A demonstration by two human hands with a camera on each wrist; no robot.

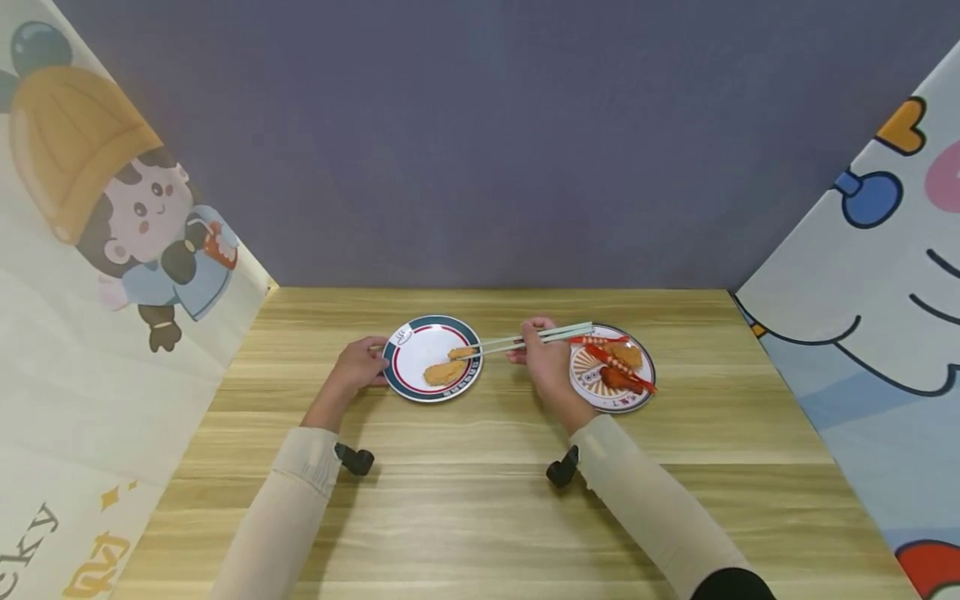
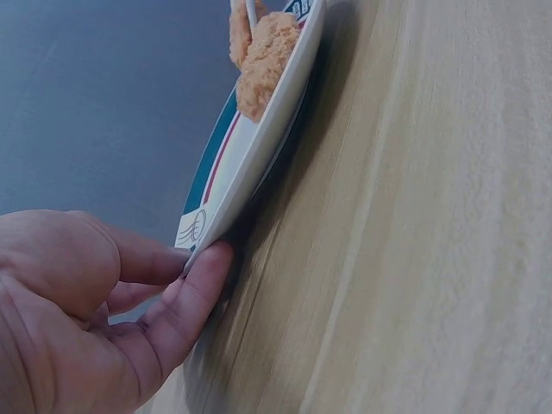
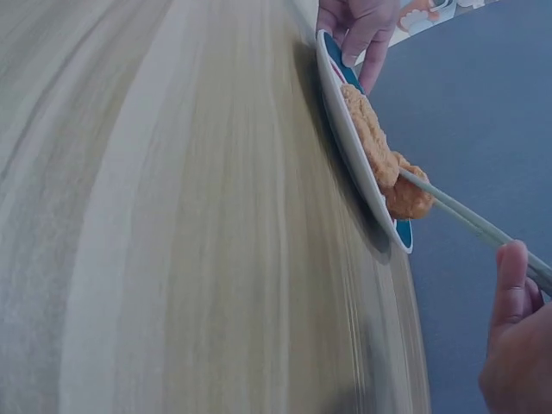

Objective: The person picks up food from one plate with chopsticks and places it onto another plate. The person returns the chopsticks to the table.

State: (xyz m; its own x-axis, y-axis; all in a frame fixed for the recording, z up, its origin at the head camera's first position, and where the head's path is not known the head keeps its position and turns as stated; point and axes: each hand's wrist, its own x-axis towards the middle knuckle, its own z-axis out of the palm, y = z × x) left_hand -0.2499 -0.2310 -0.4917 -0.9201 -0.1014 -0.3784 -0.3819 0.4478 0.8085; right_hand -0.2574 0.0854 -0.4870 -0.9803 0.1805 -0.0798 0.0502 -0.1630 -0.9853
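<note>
My left hand (image 1: 362, 363) pinches the left rim of a white plate (image 1: 408, 367) with a teal border; in the left wrist view the thumb lies on top and a finger underneath. Two pieces of fried chicken sit on this plate, a larger one (image 1: 444, 372) and a smaller one (image 1: 462, 353) near the right rim. With my right hand (image 1: 546, 354) I hold a pair of pale green chopsticks (image 1: 566, 331), pointing left. Their tips meet the smaller piece, seen also in the right wrist view as the farther fried piece (image 3: 407, 197).
Right of my right hand stands a second plate (image 1: 588, 379) with red-and-white shrimp-like pieces (image 1: 611, 358), a fried piece (image 1: 628, 357) and a glossy brown drumstick-like piece (image 1: 619, 380). A dark grey wall (image 1: 480, 150) rises behind the wooden table (image 1: 465, 500); printed panels flank it.
</note>
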